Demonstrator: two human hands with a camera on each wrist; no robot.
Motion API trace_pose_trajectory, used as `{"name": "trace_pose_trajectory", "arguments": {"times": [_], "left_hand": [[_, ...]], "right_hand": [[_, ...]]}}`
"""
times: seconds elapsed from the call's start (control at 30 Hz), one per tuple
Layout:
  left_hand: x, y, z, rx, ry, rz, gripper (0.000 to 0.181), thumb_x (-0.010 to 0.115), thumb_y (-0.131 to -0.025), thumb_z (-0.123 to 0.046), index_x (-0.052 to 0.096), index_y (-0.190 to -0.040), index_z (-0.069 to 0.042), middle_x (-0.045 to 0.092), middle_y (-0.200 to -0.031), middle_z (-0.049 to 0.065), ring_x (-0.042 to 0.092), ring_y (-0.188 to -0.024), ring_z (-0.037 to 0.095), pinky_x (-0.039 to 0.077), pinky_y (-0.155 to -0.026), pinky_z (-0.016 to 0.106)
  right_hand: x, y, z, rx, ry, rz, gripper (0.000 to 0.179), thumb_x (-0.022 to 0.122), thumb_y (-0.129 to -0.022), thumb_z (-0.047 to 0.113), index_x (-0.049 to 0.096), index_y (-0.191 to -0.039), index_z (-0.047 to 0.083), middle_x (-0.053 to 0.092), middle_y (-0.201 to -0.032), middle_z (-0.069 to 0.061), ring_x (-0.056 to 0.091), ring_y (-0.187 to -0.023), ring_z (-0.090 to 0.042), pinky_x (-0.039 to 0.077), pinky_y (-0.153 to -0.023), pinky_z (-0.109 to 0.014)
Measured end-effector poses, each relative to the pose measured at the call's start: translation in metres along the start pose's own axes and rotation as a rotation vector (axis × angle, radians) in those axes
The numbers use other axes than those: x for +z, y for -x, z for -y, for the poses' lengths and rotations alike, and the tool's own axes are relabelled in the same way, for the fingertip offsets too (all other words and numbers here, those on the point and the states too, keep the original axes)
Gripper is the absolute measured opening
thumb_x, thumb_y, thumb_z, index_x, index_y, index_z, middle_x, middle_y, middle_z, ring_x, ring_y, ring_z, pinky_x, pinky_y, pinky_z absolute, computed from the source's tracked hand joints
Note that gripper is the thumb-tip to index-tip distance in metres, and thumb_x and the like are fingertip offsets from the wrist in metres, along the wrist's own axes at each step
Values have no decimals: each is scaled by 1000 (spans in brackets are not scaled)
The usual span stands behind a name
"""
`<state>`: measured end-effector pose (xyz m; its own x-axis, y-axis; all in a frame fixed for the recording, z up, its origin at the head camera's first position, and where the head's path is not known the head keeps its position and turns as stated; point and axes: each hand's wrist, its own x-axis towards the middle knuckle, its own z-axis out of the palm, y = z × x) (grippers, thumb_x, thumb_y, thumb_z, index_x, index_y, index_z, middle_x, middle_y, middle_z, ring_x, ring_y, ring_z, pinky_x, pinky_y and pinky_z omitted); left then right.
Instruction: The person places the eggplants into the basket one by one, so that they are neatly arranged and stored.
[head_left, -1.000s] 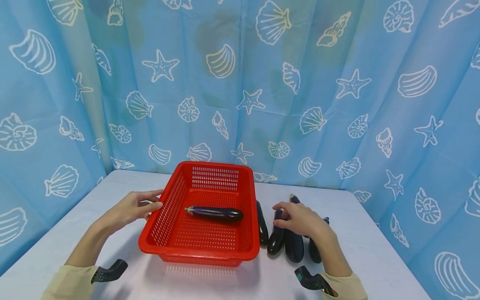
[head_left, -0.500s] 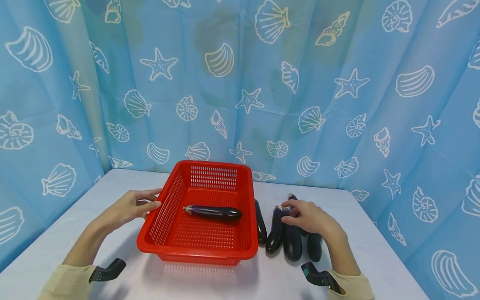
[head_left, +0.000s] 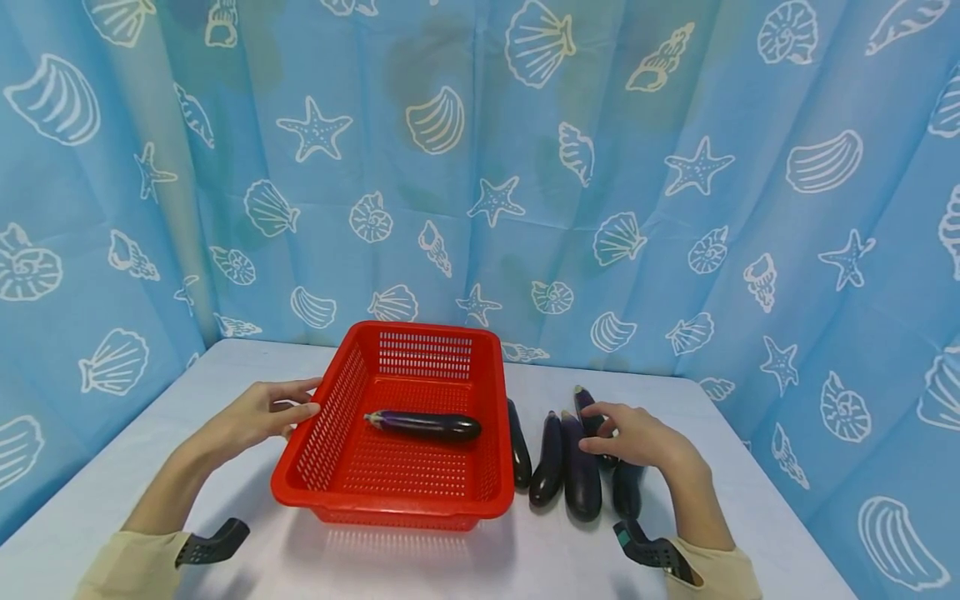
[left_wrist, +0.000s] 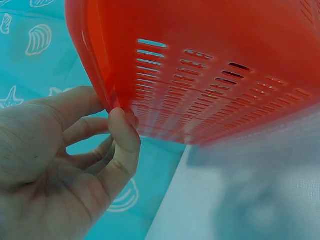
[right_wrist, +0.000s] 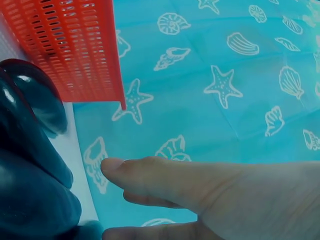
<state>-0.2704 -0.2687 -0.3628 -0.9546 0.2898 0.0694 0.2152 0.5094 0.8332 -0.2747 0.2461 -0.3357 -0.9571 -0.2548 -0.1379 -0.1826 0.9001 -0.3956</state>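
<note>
Clearly, the left hand (head_left: pixel 258 414) pinches a red basket (head_left: pixel 397 507) (right hand (head_left: pixel 637 435) loosely spread near eggplants (head_left: pixel 582 479)).

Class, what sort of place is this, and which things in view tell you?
Probably a makeshift demonstration corner: a blue seashell curtain hangs behind a white table, which bears a red basket and eggplants.

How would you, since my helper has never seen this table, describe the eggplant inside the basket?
At the white table, find the red perforated basket, its left rim pinched by the person's left hand. Across its floor lies a dark purple eggplant, stem end to the left. It is the only one inside; the other eggplants lie outside, to the basket's right.
</note>
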Motion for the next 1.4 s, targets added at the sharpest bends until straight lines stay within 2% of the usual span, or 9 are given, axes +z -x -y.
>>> {"name": "trace_pose_trajectory", "arguments": {"times": [0.23,0.47,0.7,0.83,1.1,1.4], "left_hand": [[-1,0,0,4,2,6,67,65,-94,-34,41,-148,-3,62,-132,22,66,-109,28,59,-82,42],[0,0,-2,-1,6,5,68,66,-94,-34,41,-148,-2,60,-134,22,66,-110,29,59,-83,43],[0,0,-2,-8,6,17,67,65,-94,-34,40,-149,-3,61,-133,21,65,-110,29,59,-83,42],[0,0,-1,-8,10,23,68,64,-95,-34,39,-149,-3,60,-134,22,65,-110,29,59,-82,41],[-2,0,0,-4,7,22,67,64,-95,-33,39,-149,-2,59,-135,23,65,-110,29,59,-81,39],[-2,0,-1,-2,14,29,66,64,-95,-31,39,-148,-1,60,-132,24,66,-107,27,59,-80,38]], "right_hand": [[-2,3,-8,48,-2,2,69,72,-88,38,46,-142,5,60,-126,-28,62,-106,-37,54,-85,-56],[-3,4,-15,82,-1,-5,72,74,-87,33,43,-143,0,50,-136,-35,57,-117,-47,56,-84,-54],[-3,5,-21,149,-59,12,79,76,-85,31,38,-145,-2,41,-143,-36,61,-103,-37,59,-75,-48],[-4,5,-28,178,-78,17,82,77,-84,29,34,-147,0,36,-143,-38,60,-104,-38,59,-76,-48],[0,2,-38,228,-99,32,87,80,-81,32,34,-147,0,37,-143,-37,59,-108,-45,58,-73,-47],[6,-2,-41,284,-91,30,88,81,-79,31,35,-147,0,35,-144,-38,57,-110,-47,59,-71,-45]]}}
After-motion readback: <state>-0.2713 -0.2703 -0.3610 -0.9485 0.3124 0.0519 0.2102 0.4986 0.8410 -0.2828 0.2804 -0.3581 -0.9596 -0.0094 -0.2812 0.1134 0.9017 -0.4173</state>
